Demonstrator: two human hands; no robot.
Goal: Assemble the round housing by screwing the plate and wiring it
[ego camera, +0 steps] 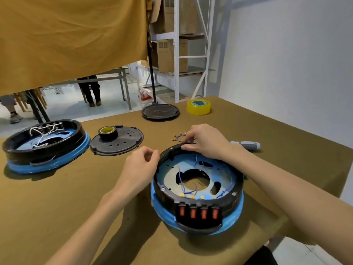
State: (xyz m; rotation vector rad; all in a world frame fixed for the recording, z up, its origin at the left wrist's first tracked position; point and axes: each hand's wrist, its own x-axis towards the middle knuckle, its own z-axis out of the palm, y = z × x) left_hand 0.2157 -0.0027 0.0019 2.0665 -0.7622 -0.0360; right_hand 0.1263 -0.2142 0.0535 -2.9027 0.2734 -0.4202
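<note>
The round housing (197, 190) sits near the front edge of the bench (66, 197), its row of red switches (198, 214) facing the person and a plate (172, 180) with a large central opening lying inside it. Thin blue wires (186, 188) run across that plate to yellow connectors just behind the switches. This looks like the wiring step. The left hand (142, 165) rests against the housing's left rim, fingers curled, thumb and forefinger pressed together; whether they pinch anything I cannot tell. The right hand (203, 141) is at the far rim, fingertips pinching a bundle of wire ends (178, 136) that fans out beyond it. The next move probably calls for leading one loose end to its terminal without tangling the rest.

Behind the right wrist lies a grey screwdriver (247, 145). Towards the left edge stand a second housing (45, 144) and a black cover (118, 143) carrying a tape roll (108, 131). Near the far edge are a round grille (160, 111) and yellow tape (198, 106). Beyond hang a mustard curtain (72, 35) and metal shelving (179, 48) with cartons.
</note>
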